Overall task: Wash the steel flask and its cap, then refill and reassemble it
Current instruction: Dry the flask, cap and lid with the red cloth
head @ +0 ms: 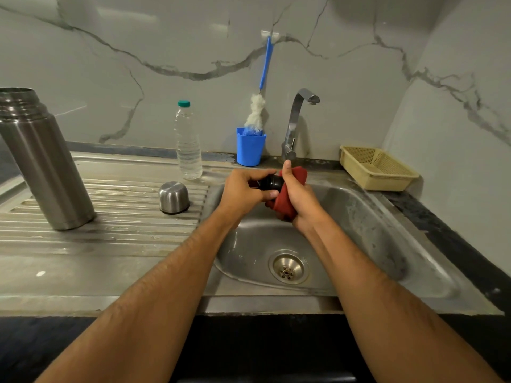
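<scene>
Forearms: both reach up from the bottom edge, meeting over the sink [359, 205] at centre frame.
Left hand [243, 189]: fingers curled tight round a black stopper [269, 183], holding it sideways above the basin.
Right hand [296, 194]: clamped on a red cloth [297, 176], pressing it against the stopper's end, thumb pointing up.
Steel flask [41, 158]: open-mouthed, standing on the ribbed drainboard at the left edge.
Steel cap [173, 197]: upside down on the drainboard, between flask and basin.
Behind: water bottle [188, 145], blue cup [250, 147] holding a bottle brush [255, 114], tap [297, 120], beige basket [377, 168] at right.
</scene>
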